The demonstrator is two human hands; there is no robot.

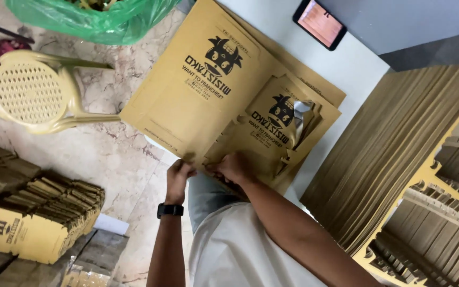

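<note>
Both hands — left (178, 178), right (235, 167) — grip cardboard sheet (197, 90) near edge | long axis points away

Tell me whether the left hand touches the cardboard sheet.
Touching: the head view shows the left hand pinching the near edge of the cardboard sheet.

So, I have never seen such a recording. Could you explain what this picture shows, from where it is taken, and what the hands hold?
There is no machine here: a person works with two bare hands. The one picture comes from a camera on the person's head, looking down. The left hand, with a black watch on the wrist, and the right hand both grip the near edge of a printed brown cardboard sheet lying on a white table. A die-cut box blank lies in it. A phone rests on the table. To the right stands a stack of cardboard; on the floor, a yellow plastic chair, a green bag and piles of box blanks.
</note>
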